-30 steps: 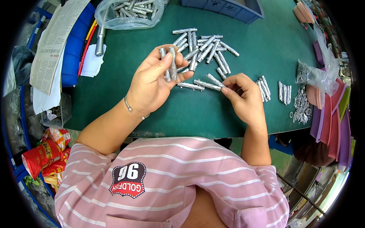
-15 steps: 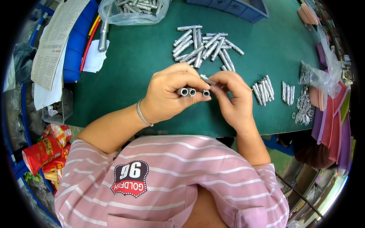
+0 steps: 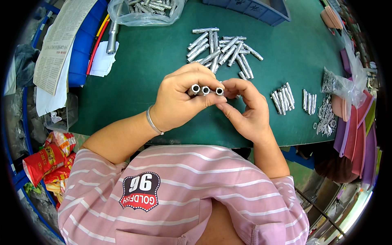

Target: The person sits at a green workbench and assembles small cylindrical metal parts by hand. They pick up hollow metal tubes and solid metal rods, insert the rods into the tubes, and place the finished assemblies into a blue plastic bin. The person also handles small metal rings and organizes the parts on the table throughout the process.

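Note:
My left hand (image 3: 179, 92) is closed around three short metal tubes (image 3: 205, 90), their round open ends turned up toward me. The right-hand tube (image 3: 219, 91) sits slightly apart from the other two, by my left thumb. Thumb and forefinger of my right hand (image 3: 249, 108) close in on that same tube from the right, meeting the left fingertips. Whatever else lies behind the right fingers is mostly hidden. Beyond both hands lies a loose pile of silvery metal tubes (image 3: 223, 49) on the green tabletop (image 3: 155, 53).
To the right lie two neat rows of tubes (image 3: 282, 99), (image 3: 309, 102) and a heap of small metal rings (image 3: 326, 118). A plastic bag of tubes (image 3: 147, 18) and a blue-grey bin (image 3: 253, 10) stand at the back. At left are a blue crate (image 3: 83, 49) and newspaper (image 3: 55, 53).
The tilted tube seen between my hands has gone from sight. My right fingers have moved down and left against the right-hand tube; the tubes' open ends have risen slightly.

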`<state>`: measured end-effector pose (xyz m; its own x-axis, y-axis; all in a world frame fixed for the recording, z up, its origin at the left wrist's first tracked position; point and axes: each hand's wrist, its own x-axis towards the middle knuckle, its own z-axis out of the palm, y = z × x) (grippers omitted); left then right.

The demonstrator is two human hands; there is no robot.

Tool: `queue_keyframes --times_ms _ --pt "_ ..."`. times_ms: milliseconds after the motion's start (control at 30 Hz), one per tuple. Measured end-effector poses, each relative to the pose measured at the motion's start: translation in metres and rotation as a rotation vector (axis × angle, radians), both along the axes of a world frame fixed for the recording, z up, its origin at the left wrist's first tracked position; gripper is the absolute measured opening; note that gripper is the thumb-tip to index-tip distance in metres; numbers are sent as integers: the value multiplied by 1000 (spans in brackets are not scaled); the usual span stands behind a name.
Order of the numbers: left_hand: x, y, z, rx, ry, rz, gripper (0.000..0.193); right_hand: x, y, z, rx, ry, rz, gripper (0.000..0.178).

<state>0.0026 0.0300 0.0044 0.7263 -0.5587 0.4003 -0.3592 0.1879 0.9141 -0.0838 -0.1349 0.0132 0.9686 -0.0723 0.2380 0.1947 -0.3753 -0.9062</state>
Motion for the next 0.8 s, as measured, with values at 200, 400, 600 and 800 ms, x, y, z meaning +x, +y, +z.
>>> queue_keyframes --times_ms 200,400,600,800 --pt "-3 1 2 35 -139 -21 24 4 1 -2 -109 -99 24 21" --pt "-2 3 4 59 -129 -73 25 4 0 -1 -132 -87 -21 20" --pt "0 6 6 204 201 1 16 1 -17 -1 266 -103 -113 24" --pt "0 -1 0 253 107 -94 15 0 -3 6 375 -255 -70 47"
